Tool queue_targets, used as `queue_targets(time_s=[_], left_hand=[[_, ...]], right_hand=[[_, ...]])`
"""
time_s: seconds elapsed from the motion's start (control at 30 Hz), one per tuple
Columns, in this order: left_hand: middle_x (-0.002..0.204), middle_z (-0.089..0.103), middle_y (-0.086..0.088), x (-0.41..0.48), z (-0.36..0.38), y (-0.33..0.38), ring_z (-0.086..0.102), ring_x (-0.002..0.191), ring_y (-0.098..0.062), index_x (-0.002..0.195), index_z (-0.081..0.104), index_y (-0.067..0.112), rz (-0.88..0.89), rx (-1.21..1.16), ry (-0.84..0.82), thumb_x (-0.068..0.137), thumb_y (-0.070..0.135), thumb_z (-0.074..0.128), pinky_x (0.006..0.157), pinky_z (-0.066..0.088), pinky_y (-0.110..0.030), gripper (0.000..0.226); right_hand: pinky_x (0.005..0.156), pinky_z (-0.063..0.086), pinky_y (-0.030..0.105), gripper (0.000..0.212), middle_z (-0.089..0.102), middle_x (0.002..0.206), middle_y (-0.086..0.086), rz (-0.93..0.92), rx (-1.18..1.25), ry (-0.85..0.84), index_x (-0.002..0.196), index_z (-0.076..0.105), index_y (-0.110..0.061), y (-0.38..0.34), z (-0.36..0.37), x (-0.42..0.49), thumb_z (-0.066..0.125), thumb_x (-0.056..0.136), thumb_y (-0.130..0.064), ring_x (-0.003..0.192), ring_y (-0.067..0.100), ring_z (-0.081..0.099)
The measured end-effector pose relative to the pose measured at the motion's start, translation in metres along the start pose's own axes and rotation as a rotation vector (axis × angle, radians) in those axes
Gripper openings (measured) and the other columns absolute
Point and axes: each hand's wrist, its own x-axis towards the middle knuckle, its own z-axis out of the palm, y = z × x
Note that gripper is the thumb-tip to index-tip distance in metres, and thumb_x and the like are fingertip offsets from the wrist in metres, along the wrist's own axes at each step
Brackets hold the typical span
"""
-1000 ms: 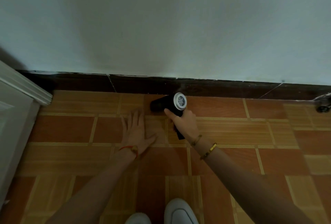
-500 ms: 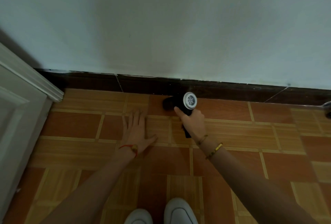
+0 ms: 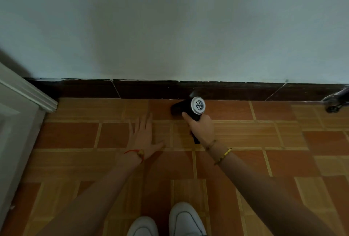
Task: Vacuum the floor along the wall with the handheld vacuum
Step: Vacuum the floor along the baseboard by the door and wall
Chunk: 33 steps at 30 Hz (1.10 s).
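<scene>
Tiled floor (image 3: 236, 160) is meeting dark skirting (image 3: 151, 89); right hand (image 3: 203, 128) is gripping handheld vacuum (image 3: 181, 108), barrel running along that skirting, left hand (image 3: 144, 137) resting flat, farther out.

1. Your left hand (image 3: 144, 139): a red string bracelet (image 3: 136, 153) on the wrist, well back from the fingers, with a small gold bead on the thumb side.
2. Your right hand (image 3: 203, 128): two bands behind the fingers. The thin brownish bracelet (image 3: 210, 144) sits nearer them, and the chunkier gold link bracelet (image 3: 223, 155) is further up the arm.
3. White shoes (image 3: 186, 218) with a thin dark curved line on the toe, way back from both sets of fingers.
</scene>
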Motion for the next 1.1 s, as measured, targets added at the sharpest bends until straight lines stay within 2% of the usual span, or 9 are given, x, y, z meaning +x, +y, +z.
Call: queue_targets(time_s=[0.1,0.17,0.33,0.53,0.63,0.77,0.9,1.0,1.1], left_hand=[[0.163,-0.008,-0.007,0.001,0.002,0.008,-0.009,0.149,-0.029,0.154,-0.011,0.017,0.021,0.006,-0.006,0.079,0.067,0.059,0.118,-0.013,-0.049,0.114],[0.163,-0.01,-0.006,0.002,0.004,0.014,-0.009,0.149,-0.028,0.154,-0.01,0.016,0.041,0.017,-0.006,0.078,0.067,0.06,0.118,-0.013,-0.05,0.115],[0.163,-0.01,-0.004,0.004,0.01,0.028,-0.01,0.15,-0.025,0.155,-0.006,0.016,0.057,-0.035,-0.024,0.077,0.064,0.064,0.119,-0.007,-0.052,0.116],[0.164,-0.005,-0.005,0.011,0.017,0.051,-0.014,0.149,-0.026,0.155,-0.002,0.016,0.108,0.013,-0.034,0.076,0.07,0.06,0.119,-0.002,-0.055,0.114],[0.164,-0.003,-0.006,0.016,0.019,0.064,-0.013,0.149,-0.026,0.155,0.0,0.016,0.141,0.03,-0.031,0.075,0.071,0.061,0.119,-0.008,-0.052,0.115],[0.163,-0.006,-0.007,0.027,0.024,0.074,-0.016,0.148,-0.026,0.155,-0.002,0.015,0.188,0.031,-0.049,0.074,0.069,0.064,0.117,-0.014,-0.051,0.118],[0.163,-0.007,-0.006,0.035,0.026,0.084,-0.017,0.148,-0.025,0.155,-0.003,0.016,0.189,0.041,-0.065,0.075,0.07,0.061,0.116,-0.016,-0.049,0.116],[0.163,-0.006,-0.006,0.042,0.027,0.092,-0.016,0.148,-0.025,0.155,-0.002,0.015,0.184,0.042,-0.064,0.076,0.07,0.06,0.117,-0.015,-0.049,0.115],[0.163,-0.004,-0.007,0.048,0.031,0.099,-0.013,0.149,-0.025,0.155,0.0,0.014,0.171,0.017,-0.052,0.076,0.068,0.063,0.119,-0.012,-0.05,0.115]], right_hand=[[0.065,0.054,0.033,0.028,0.064,0.07,0.005,0.028,-0.015,0.097,0.083,0.063,-0.014,0.005,-0.015,0.006,0.072,0.086,-0.041,0.072,0.027,0.067],[0.065,0.057,0.037,0.026,0.065,0.069,0.006,0.052,0.015,0.102,0.077,0.061,-0.017,0.007,-0.024,0.005,0.072,0.086,-0.038,0.068,0.026,0.066],[0.063,0.054,0.042,0.025,0.063,0.066,0.01,0.066,0.049,-0.059,0.071,0.058,-0.02,0.01,-0.03,-0.013,0.073,0.087,-0.032,0.055,0.019,0.058],[0.047,0.049,0.024,0.015,0.06,0.068,0.007,0.104,0.125,-0.179,0.083,0.057,-0.024,0.012,-0.04,-0.027,0.07,0.089,-0.027,0.046,0.013,0.054],[0.043,0.046,0.022,0.02,0.06,0.067,0.009,0.162,0.137,-0.147,0.078,0.058,-0.017,0.015,-0.05,-0.022,0.07,0.09,-0.028,0.039,0.009,0.051],[0.05,0.05,0.031,0.024,0.06,0.067,0.015,0.171,0.18,-0.029,0.078,0.059,-0.012,0.021,-0.066,-0.01,0.071,0.089,-0.029,0.044,0.019,0.054],[0.056,0.053,0.036,0.024,0.061,0.065,0.015,0.211,0.268,0.093,0.08,0.061,-0.01,0.028,-0.083,0.011,0.073,0.087,-0.03,0.046,0.023,0.057],[0.056,0.054,0.034,0.03,0.064,0.067,0.011,0.228,0.24,0.099,0.085,0.064,-0.006,0.029,-0.088,0.02,0.073,0.086,-0.034,0.045,0.021,0.06],[0.057,0.055,0.035,0.035,0.064,0.068,0.015,0.217,0.243,0.065,0.091,0.066,0.0,0.029,-0.088,0.022,0.073,0.087,-0.034,0.046,0.021,0.06]])
